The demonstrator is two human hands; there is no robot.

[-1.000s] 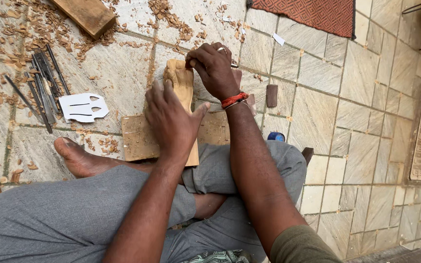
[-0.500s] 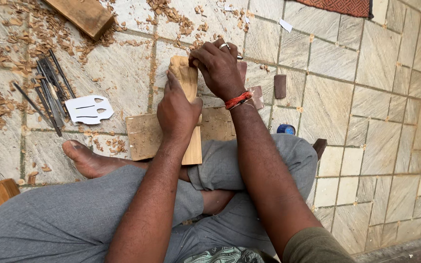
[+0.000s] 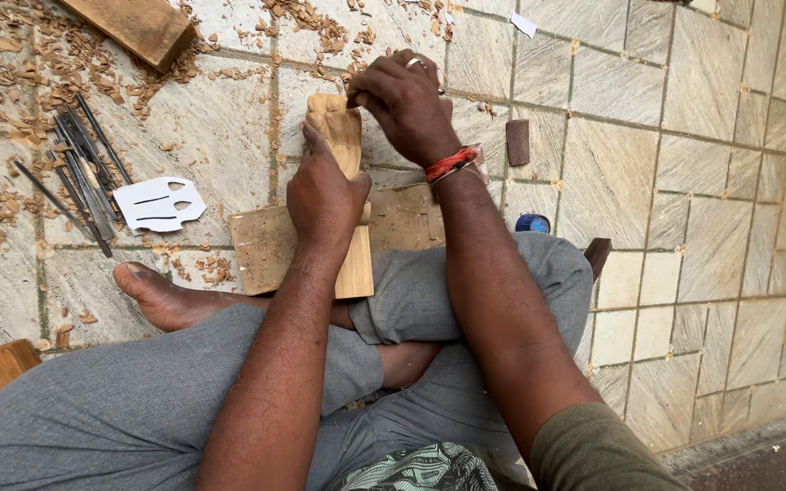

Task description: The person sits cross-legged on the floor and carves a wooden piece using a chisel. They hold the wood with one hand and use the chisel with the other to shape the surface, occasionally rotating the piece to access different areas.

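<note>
Far left of the wood carving, a bundle of metal carving tools is lying among wood shavings, and a white paper template is sitting just right of them. My left hand is closing around the carving's middle, pinning it upright on a flat wooden board resting by my bare foot. My right hand is curling shut over the carving's top; I cannot tell what it is pinching. Right of the carving, a small dark block is lying on the stone tiles.
</note>
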